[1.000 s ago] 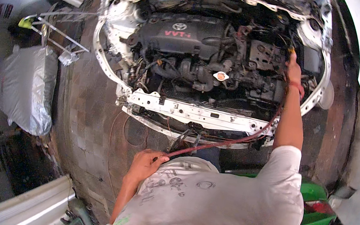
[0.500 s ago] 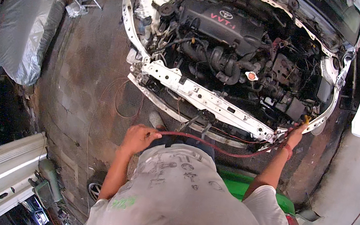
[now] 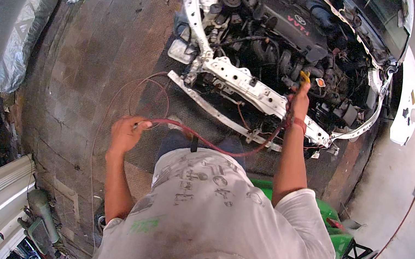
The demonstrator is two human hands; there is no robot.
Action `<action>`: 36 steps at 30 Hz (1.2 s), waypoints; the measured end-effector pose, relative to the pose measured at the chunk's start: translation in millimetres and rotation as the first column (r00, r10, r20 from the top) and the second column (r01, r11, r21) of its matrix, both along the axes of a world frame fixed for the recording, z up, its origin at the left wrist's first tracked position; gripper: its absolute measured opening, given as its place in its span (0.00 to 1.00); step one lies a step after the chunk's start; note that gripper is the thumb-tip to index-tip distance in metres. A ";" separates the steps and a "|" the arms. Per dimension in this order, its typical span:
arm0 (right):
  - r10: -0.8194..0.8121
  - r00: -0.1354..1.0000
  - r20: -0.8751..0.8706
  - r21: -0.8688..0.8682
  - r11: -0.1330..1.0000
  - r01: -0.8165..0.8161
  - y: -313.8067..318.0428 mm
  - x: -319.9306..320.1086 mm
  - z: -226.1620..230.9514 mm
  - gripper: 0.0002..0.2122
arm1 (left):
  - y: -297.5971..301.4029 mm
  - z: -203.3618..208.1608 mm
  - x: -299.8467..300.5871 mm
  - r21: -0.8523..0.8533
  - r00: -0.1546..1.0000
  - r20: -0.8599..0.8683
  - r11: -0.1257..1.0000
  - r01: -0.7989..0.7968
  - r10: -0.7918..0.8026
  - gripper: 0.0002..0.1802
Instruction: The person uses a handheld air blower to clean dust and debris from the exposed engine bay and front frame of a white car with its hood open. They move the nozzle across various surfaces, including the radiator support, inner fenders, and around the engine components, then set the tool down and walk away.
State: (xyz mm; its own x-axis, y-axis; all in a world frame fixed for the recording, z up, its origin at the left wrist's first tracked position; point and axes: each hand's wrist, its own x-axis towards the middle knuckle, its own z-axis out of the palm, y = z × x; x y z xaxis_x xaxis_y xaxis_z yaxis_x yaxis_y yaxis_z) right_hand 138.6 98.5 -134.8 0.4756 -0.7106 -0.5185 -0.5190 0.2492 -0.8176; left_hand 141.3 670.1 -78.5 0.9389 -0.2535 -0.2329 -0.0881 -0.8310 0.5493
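My left hand is closed on a thin red hose at the lower left of the car front. From there the hose sags in front of my shirt and rises to my right hand. My right hand, with a red band at its wrist, reaches over the white front crossmember. It is wrapped round a hand tool at the hose's end, and a yellow part of that tool shows above the fingers. The hand covers the rest of it. Just beyond lies the exposed engine with a black cover.
A lower white bar runs across the car's front near my legs. More hose lies looped on the floor. A silver-covered object stands at left, a green panel beside me at right, and a white panel by the wall.
My right hand has moved left and farther in over the engine bay with the tool. My left hand has shifted left and slightly farther away, still holding the hose. The whole view has turned somewhat.
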 end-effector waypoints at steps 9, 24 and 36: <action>0.105 0.994 0.040 0.015 0.994 -0.105 169.6 99.1 -0.8 0.42 | 170.2 48.1 -7.7 -0.039 0.969 0.156 0.981 -0.189 0.193 0.21; 0.061 0.998 0.034 -0.018 0.998 -0.061 206.8 193.2 -19.8 0.44 | 222.7 34.9 -36.1 0.034 0.907 -0.007 0.907 -0.420 0.420 0.18; 0.003 1.000 0.024 0.026 1.000 -0.004 161.8 312.1 -39.0 0.44 | 188.8 44.0 112.0 0.169 0.958 -0.053 0.948 -0.270 0.282 0.17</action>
